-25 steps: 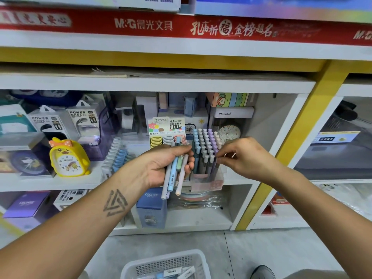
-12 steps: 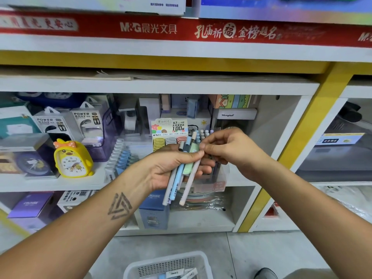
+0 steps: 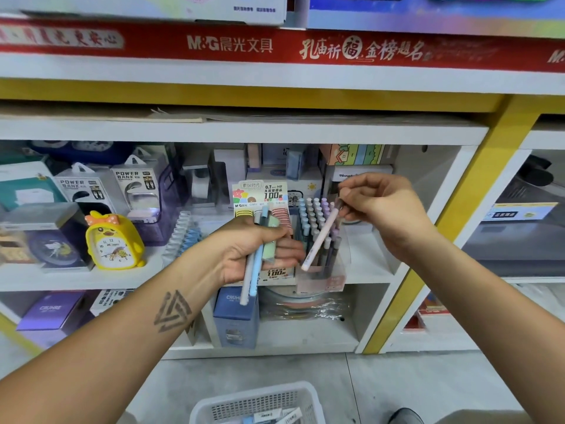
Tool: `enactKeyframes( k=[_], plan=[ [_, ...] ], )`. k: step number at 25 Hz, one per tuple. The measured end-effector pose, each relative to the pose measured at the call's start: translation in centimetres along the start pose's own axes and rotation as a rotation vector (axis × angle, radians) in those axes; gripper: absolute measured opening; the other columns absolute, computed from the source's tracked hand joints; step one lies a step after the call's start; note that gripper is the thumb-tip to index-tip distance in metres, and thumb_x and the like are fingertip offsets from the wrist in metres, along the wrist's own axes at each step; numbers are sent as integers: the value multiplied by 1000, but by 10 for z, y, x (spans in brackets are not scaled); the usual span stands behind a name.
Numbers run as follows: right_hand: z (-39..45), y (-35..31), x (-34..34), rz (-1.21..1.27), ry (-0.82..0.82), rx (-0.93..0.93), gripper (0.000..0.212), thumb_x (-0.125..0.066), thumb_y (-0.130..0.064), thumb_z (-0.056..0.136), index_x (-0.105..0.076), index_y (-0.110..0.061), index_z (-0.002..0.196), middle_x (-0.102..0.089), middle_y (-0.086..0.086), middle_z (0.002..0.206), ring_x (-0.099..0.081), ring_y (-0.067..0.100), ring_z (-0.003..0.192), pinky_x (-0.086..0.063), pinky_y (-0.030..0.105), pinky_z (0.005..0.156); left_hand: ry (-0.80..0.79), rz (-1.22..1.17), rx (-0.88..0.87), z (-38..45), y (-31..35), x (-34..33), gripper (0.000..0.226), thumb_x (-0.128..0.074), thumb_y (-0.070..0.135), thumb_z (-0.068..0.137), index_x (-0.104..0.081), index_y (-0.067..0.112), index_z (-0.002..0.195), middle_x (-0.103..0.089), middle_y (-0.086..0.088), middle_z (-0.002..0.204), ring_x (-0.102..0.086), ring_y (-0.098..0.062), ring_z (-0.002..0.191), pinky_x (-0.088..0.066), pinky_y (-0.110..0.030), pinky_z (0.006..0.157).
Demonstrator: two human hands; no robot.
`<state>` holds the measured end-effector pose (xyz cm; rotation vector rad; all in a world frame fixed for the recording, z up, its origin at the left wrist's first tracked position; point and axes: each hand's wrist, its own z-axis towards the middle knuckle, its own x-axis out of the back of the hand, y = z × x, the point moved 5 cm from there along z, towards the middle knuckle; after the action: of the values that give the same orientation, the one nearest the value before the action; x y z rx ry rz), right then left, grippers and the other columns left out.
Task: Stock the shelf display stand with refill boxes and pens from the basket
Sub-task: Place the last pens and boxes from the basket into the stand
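Observation:
My left hand [image 3: 260, 249] grips a small bundle of pastel pens [image 3: 256, 264], blue, white and green, in front of the shelf. My right hand [image 3: 382, 209] pinches the top of a single pink pen [image 3: 321, 237], which hangs tilted with its tip just above the clear display stand [image 3: 324, 280]. That stand sits on the middle shelf and holds several upright blue and purple pens [image 3: 315, 215]. Refill boxes [image 3: 279, 215] stand in the slots under its printed header card [image 3: 260, 192]. A white basket [image 3: 260, 402] on the floor below holds a few boxes.
A yellow duck alarm clock [image 3: 113, 243] and power bank packs [image 3: 134, 191] fill the shelf to the left. A row of blue and white pens [image 3: 183, 234] lies beside the stand. Blue and purple boxes [image 3: 235, 316] occupy the lower shelf. A yellow post [image 3: 440, 228] bounds the bay on the right.
My right hand has drawn one pink pen out of the bundle in my left hand and carried it right, over the stand. The left hand stays put with the remaining pens.

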<state>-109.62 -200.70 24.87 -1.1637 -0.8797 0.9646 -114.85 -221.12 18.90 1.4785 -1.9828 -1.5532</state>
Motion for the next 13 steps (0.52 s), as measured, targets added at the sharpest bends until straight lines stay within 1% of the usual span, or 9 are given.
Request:
enactKeyframes(
  k=[2,4,6,8,9,11,13],
  plan=[
    [1,-8,9,-92,69,123,9,-67,3,91,-69,-3,97,-73,13,72,-71,22,64,-58,23,62,124,4,-45,3,6,13,8,-61,5,93,-61,-3,96,-72,-23,82,-70,-23,58,-56,-26,49],
    [-1,-14,8,-184,62,197,11,-67,3,90,-69,-5,97,-73,14,76,-72,21,67,-58,22,64,149,-34,-30,5,9,19,8,-62,10,94,-62,2,92,-69,-14,73,-59,-13,49,-48,-19,43],
    [-3,-16,3,-255,23,231,10,-66,3,91,-69,-6,96,-72,12,76,-70,18,63,-56,21,62,110,-78,13,5,10,17,13,-60,15,95,-63,3,89,-66,-11,70,-54,-11,48,-45,-18,42],
    [-3,-19,7,-310,49,254,12,-65,1,93,-70,-9,95,-69,11,74,-64,14,59,-55,20,60,55,-105,42,4,8,11,15,-56,13,94,-64,0,91,-66,-13,73,-54,-12,49,-45,-19,42],
    [-2,-21,12,-352,79,266,13,-64,-1,93,-71,-12,95,-69,10,75,-63,12,61,-55,21,59,24,-112,50,4,6,7,16,-54,11,93,-63,-2,96,-67,-15,75,-55,-13,50,-45,-20,43],
    [0,-22,22,-500,120,294,14,-63,-6,95,-71,-17,98,-71,6,80,-66,14,68,-56,25,65,-28,-109,51,4,2,0,19,-51,7,94,-58,-4,108,-68,-19,81,-58,-15,52,-47,-21,43],
    [-1,-17,24,-658,113,324,14,-63,-11,96,-69,-22,101,-71,0,82,-68,13,76,-58,26,71,-62,-107,51,4,-2,-7,18,-52,6,95,-57,-3,110,-71,-23,91,-63,-18,57,-52,-21,46]
  ],
)
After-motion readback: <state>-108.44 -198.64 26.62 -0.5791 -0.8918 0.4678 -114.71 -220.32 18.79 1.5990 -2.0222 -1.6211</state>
